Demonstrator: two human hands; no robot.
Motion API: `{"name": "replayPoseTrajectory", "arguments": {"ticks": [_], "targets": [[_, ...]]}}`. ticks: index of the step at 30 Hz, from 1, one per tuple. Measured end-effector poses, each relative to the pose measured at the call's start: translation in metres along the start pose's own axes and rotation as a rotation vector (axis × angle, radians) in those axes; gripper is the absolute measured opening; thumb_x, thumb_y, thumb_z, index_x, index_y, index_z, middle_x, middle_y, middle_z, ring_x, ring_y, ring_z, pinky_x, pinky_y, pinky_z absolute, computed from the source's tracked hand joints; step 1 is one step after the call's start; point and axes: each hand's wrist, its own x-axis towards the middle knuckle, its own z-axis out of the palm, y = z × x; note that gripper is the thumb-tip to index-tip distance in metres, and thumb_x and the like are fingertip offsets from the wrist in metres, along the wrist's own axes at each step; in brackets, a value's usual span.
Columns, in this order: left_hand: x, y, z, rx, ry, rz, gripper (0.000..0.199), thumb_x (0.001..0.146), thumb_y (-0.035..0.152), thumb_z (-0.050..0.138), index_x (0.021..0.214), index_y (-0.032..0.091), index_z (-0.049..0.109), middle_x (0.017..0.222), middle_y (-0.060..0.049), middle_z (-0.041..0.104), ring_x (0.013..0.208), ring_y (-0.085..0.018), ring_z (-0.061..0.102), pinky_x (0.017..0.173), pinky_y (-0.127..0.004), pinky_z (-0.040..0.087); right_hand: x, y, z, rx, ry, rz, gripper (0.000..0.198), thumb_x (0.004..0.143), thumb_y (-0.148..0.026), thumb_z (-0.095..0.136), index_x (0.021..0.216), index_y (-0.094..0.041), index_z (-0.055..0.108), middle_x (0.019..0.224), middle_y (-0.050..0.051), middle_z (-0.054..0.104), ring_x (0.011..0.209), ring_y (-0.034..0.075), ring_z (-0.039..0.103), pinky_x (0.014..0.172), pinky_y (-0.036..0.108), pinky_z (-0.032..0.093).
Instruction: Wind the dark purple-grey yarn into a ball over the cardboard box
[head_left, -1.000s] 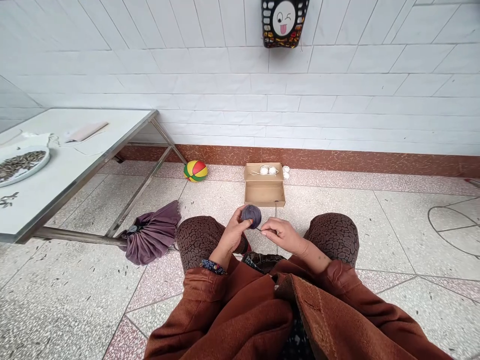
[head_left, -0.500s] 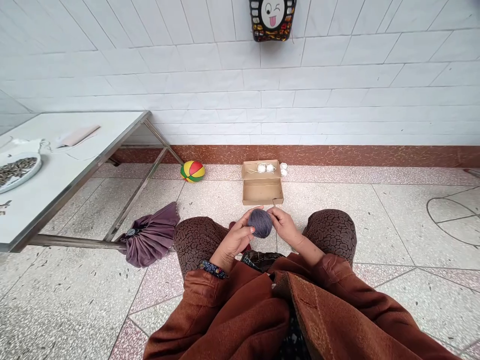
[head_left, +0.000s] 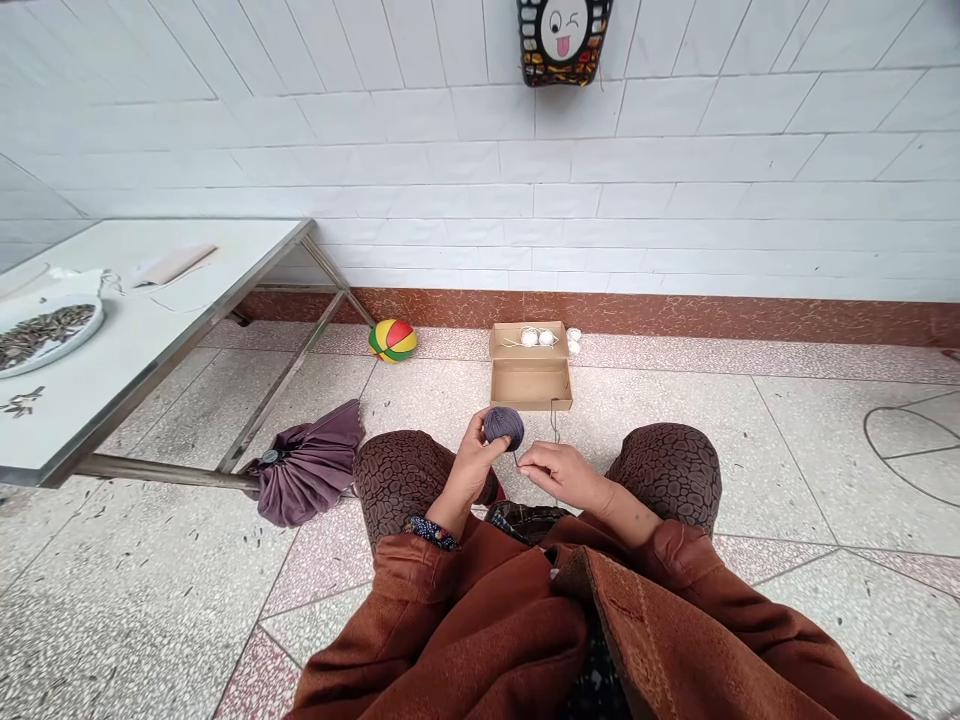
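Observation:
A ball of grey-purple yarn [head_left: 503,428] sits in the fingers of my left hand [head_left: 472,464], above the floor between my knees. Just to its right, my right hand [head_left: 564,474] pinches the yarn strand [head_left: 516,458], which runs short and taut from the underside of the ball. More dark yarn hangs behind the right hand and reaches over the front edge of the open cardboard box [head_left: 531,385]. In the box's raised lid part lie white yarn balls [head_left: 536,337] with loose white strands.
Small white balls [head_left: 574,341] lie beside the box. At left stands a metal-framed table [head_left: 255,240] with a plate of seeds [head_left: 49,330]. A folded purple umbrella [head_left: 311,465], a colourful ball [head_left: 392,341] and a wire ring stand [head_left: 911,450] are on the floor. A black basket [head_left: 562,45] hangs on the wall.
My left hand has tilted the yarn ball and moved it slightly left and up. My right hand has come down from the ball's side, drawing a strand below it. The view has shifted slightly.

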Motion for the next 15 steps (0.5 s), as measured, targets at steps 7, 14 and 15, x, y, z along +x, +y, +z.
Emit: {"name": "replayPoseTrajectory", "arguments": {"ticks": [7, 14, 15], "targets": [[-0.005, 0.001, -0.004, 0.140, -0.347, -0.063, 0.073, 0.069, 0.020, 0.079, 0.137, 0.024, 0.055, 0.125, -0.007, 0.063, 0.112, -0.025, 0.058, 0.102, -0.038, 0.041, 0.023, 0.011, -0.027, -0.098, 0.150, 0.041, 0.029, 0.104, -0.039, 0.047, 0.094, -0.023, 0.069, 0.085, 0.007, 0.068, 0.082, 0.021, 0.064, 0.077, 0.032, 0.050], [-0.016, 0.017, 0.003, -0.237, -0.444, -0.155, 0.074, 0.070, 0.026, 0.076, 0.141, 0.024, 0.056, 0.128, -0.009, 0.063, 0.118, -0.027, 0.059, 0.099, -0.037, 0.045, 0.013, 0.038, 0.000, -0.006, 0.281, 0.197, 0.029, 0.105, -0.036, 0.044, 0.091, -0.022, 0.065, 0.082, 0.005, 0.068, 0.078, 0.019, 0.063, 0.072, 0.031, 0.049], [-0.015, 0.018, 0.003, -0.280, -0.401, -0.168, 0.072, 0.070, 0.026, 0.075, 0.139, 0.024, 0.057, 0.124, -0.009, 0.065, 0.115, -0.027, 0.060, 0.096, -0.037, 0.047, 0.009, 0.038, 0.007, 0.003, 0.267, 0.199, 0.029, 0.105, -0.036, 0.043, 0.091, -0.022, 0.065, 0.083, 0.005, 0.068, 0.078, 0.019, 0.063, 0.072, 0.030, 0.049]]}}
